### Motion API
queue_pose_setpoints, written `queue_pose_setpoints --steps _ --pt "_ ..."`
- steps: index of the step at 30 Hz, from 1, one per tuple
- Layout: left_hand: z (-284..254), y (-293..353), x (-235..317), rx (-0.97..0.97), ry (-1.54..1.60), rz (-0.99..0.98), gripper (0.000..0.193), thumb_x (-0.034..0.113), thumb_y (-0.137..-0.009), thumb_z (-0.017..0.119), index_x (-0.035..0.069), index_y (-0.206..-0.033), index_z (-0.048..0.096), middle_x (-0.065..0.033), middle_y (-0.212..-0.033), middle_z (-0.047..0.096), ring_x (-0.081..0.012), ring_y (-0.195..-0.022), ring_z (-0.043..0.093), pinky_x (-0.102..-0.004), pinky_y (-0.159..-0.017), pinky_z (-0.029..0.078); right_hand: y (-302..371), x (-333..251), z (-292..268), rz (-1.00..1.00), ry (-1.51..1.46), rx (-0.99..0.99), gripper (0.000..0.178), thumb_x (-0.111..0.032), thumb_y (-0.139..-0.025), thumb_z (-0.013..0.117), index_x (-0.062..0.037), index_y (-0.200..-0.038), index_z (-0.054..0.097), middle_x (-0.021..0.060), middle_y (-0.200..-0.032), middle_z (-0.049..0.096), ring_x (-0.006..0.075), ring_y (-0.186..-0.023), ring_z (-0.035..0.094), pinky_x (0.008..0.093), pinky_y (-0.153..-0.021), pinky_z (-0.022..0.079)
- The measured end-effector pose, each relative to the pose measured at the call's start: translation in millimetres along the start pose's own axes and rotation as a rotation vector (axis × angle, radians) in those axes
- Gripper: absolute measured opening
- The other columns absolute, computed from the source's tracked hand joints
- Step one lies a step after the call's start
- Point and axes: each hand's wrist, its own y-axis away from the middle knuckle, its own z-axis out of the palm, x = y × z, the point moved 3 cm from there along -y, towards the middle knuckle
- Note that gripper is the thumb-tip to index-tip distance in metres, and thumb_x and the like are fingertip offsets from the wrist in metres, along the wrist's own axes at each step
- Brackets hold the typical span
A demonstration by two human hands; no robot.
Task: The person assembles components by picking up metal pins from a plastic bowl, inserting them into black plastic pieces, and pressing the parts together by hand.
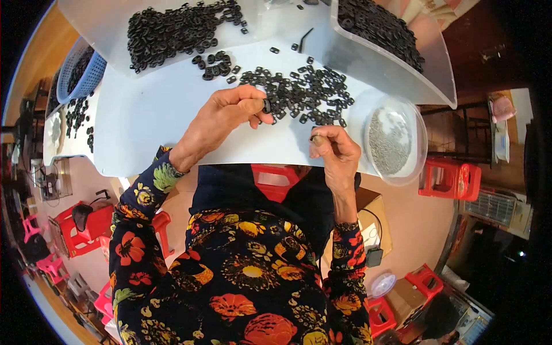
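Observation:
My left hand [221, 115] is closed in a pinch over the white table [144, 126]. Between its thumb and forefinger shows a small black rounded plastic piece [267, 106]. Near the table's front edge, my right hand [338, 152] is also pinched closed; a dark speck shows at its fingertips, too small to name. Just beyond both hands spreads a loose pile of small black plastic pieces with holes [313, 92]. To the right of my right hand stands a round clear dish [424, 138] holding many tiny silvery metal parts.
A clear bin [103, 34] with black pieces lies at the back left; another bin [397, 75] stands back right. A small cluster of black rounded pieces [215, 66] sits between. A blue basket [95, 75] is far left. Red stools [451, 178] stand around.

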Motion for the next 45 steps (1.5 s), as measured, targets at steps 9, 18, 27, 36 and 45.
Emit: queue_pose_setpoints --steps 9,18,27,36,45 --pt "42 -15 -21 -0.086 0.059 -0.022 0.018 0.015 -0.093 0.054 0.001 -0.102 0.060 -0.0072 -0.080 0.066 -0.0099 -0.072 0.055 -0.0246 -0.068 0.045 -5 0 -1 -0.050 -0.191 0.010 0.006 -0.003 -0.089 0.059 0.0008 -0.093 0.057 0.0102 -0.102 0.059 0.0094 -0.068 0.054 0.0238 -0.062 0.047" --pt "74 -27 -37 -0.071 0.085 0.064 0.009 0.003 -0.091 0.052 0.001 -0.099 0.056 -0.0022 -0.082 0.061 -0.0089 -0.075 0.057 -0.0243 -0.069 0.048 -6 1 0 -0.014 -0.217 -0.001 0.011 -0.008 -0.091 0.058 -0.0002 -0.098 0.057 0.0115 -0.111 0.059 0.0115 -0.080 0.059 0.0253 -0.070 0.049" --pt "81 -25 -33 -0.102 -0.055 0.102 0.010 0.006 -0.094 0.047 0.001 -0.100 0.053 -0.0023 -0.077 0.056 -0.0085 -0.070 0.053 -0.0235 -0.066 0.045 -8 4 -9 0.000 -0.301 -0.013 0.011 -0.012 -0.092 0.057 -0.0018 -0.093 0.054 0.0070 -0.096 0.059 0.0099 -0.075 0.051 0.0239 -0.070 0.044" --pt "86 -23 -32 -0.177 0.073 0.038 0.014 0.007 -0.092 0.049 0.002 -0.105 0.051 -0.0025 -0.075 0.058 -0.0091 -0.071 0.056 -0.0232 -0.065 0.044 -6 3 -7 0.033 -0.325 -0.068 0.015 -0.020 -0.093 0.056 -0.0059 -0.095 0.051 0.0040 -0.094 0.052 0.0095 -0.077 0.042 0.0250 -0.071 0.038" --pt "78 -26 -28 -0.280 -0.053 -0.009 0.011 0.009 -0.091 0.052 0.001 -0.098 0.056 -0.0044 -0.079 0.063 -0.0088 -0.075 0.058 -0.0230 -0.065 0.044 -7 3 -7 0.019 -0.260 -0.113 0.008 -0.011 -0.092 0.057 -0.0042 -0.094 0.052 0.0041 -0.092 0.058 0.0083 -0.077 0.047 0.0236 -0.073 0.042"
